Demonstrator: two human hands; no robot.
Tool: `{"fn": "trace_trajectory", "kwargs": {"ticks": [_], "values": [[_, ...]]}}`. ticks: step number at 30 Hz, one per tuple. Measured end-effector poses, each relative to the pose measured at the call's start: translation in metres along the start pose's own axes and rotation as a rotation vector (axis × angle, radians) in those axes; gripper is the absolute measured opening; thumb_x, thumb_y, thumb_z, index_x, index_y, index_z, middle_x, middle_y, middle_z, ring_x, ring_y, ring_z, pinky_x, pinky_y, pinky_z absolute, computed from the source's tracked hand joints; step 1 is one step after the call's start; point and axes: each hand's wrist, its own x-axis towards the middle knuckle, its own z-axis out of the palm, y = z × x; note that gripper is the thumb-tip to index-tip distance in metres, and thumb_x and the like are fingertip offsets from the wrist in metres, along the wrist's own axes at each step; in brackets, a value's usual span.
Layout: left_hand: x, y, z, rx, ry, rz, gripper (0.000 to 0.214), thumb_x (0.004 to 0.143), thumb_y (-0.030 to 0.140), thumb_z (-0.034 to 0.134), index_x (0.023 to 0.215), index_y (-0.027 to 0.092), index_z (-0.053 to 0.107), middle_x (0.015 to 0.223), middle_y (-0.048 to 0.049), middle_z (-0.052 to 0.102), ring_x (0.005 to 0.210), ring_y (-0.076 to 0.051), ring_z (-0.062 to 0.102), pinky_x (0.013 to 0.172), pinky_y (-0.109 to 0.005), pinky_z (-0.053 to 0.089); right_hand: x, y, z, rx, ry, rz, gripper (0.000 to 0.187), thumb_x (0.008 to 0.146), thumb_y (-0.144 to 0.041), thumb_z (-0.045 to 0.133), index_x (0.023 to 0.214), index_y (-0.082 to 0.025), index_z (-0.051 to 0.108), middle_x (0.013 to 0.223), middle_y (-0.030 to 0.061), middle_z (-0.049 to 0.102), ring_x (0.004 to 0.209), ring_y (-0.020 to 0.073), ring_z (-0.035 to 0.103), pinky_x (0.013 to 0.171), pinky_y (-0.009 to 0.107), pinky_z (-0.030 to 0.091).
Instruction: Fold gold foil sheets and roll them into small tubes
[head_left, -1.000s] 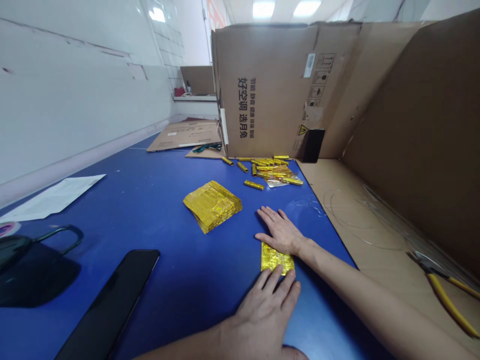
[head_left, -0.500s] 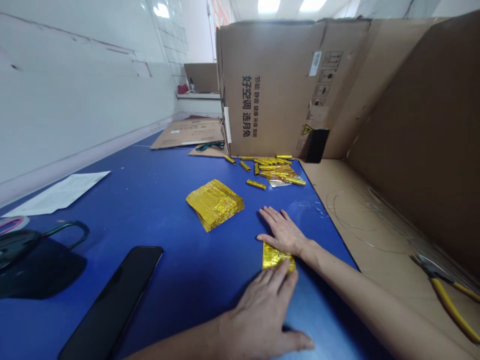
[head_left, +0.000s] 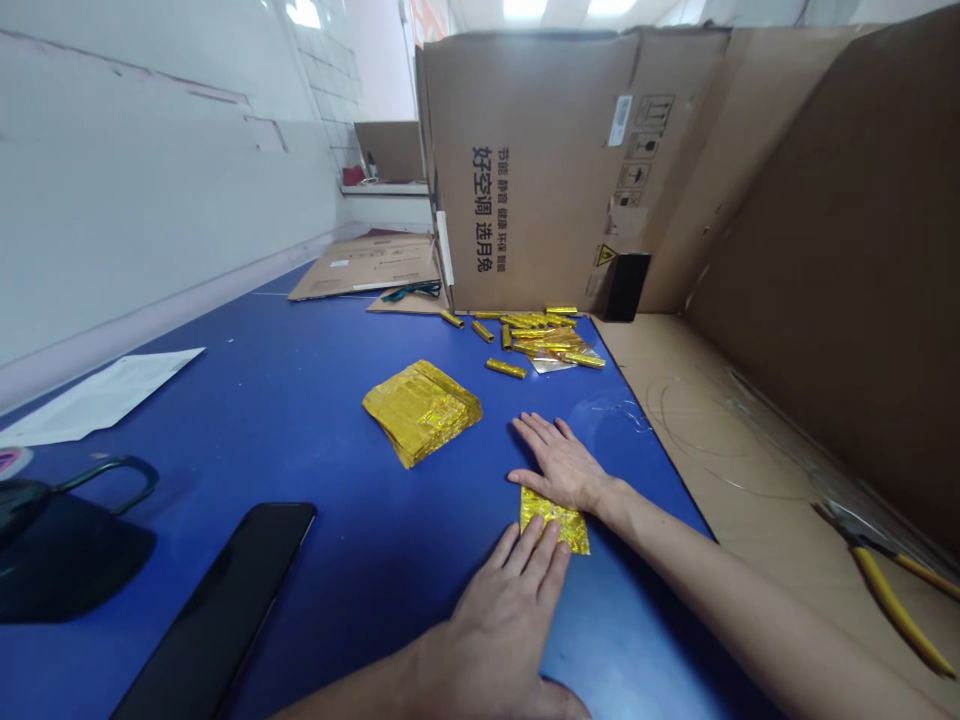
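Observation:
A square of gold foil paper (head_left: 574, 530) lies on the blue table between my hands. My right hand (head_left: 562, 465) is flat over its far edge, fingers stretched out and palm down. From the near side, my left hand (head_left: 510, 600) lies flat with its fingertips on the foil's near left part. Both hands hide some of the sheet. To the left of my right hand sits a stack of gold foil sheets (head_left: 422, 410), slightly fanned. Several rolled gold foil tubes (head_left: 506, 368) are scattered beyond, some on a clear plastic piece.
A black phone (head_left: 225, 600) lies at the near left, beside a dark mug (head_left: 67, 550). White paper (head_left: 105, 395) is by the wall. A large cardboard box (head_left: 555, 180) stands behind. Yellow-handled pliers (head_left: 892, 590) and thin wire lie on cardboard at right.
My left hand has shifted slightly left across the foil, uncovering its near right corner. My right hand stays on the far edge. The whole view has moved a little.

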Motion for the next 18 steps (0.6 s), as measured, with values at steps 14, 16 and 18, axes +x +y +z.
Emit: {"fn": "trace_trajectory", "kwargs": {"ticks": [14,16,18], "values": [[0.0024,0.0030,-0.0007,0.000,0.007,-0.004,0.104,0.065,0.075,0.035,0.133,0.000,0.015,0.137,-0.0217,0.004,0.128,-0.027,-0.001,0.105,-0.037,0.005,0.0004,-0.0007,-0.0013,0.007,0.007,-0.003,0.080,0.076,-0.066,0.024,0.134,-0.012,0.023,0.138,0.0157,0.026,0.127,0.0278,0.019,0.100,0.049,0.017],[0.0030,0.0029,-0.0002,0.016,0.006,-0.004,0.103,0.065,0.074,0.036,0.133,0.000,0.015,0.138,-0.0214,0.003,0.128,-0.027,-0.001,0.105,-0.037,0.005,0.0005,-0.0006,-0.0010,0.010,0.014,-0.001,0.079,0.076,-0.066,0.025,0.134,-0.012,0.023,0.138,0.0155,0.026,0.127,0.0275,0.019,0.100,0.049,0.016],[0.0033,0.0029,0.0002,0.029,-0.004,-0.006,0.102,0.066,0.073,0.037,0.133,-0.001,0.014,0.138,-0.0212,0.002,0.128,-0.027,-0.002,0.105,-0.038,0.004,0.0005,-0.0005,-0.0009,0.017,0.016,0.003,0.080,0.076,-0.066,0.026,0.134,-0.012,0.022,0.138,0.0155,0.026,0.127,0.0271,0.019,0.100,0.048,0.016]]}}
